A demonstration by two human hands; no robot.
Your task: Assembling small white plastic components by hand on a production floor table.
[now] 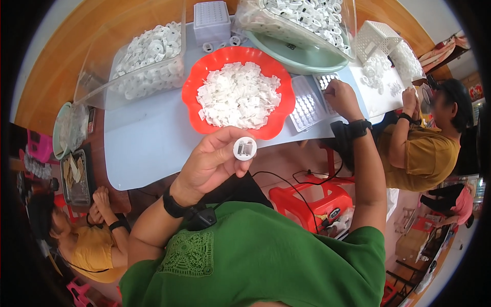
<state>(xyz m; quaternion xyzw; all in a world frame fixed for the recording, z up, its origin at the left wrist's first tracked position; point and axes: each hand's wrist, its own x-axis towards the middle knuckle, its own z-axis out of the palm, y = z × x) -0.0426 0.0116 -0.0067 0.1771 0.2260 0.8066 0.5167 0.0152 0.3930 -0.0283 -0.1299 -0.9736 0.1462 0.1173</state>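
White round part (pixel 245 148) pinched in left hand (pixel 214 157), right hand (pixel 343 98) at pale tray (pixel 320 82), can't tell if gripping, red bowl (pixel 192 97) of white pieces (pixel 239 96) on light-blue counter (pixel 138 148)

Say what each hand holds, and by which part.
Left hand: small round white part, by its outer edge. Right hand: at the right-hand tray; can't tell whether anything is held.
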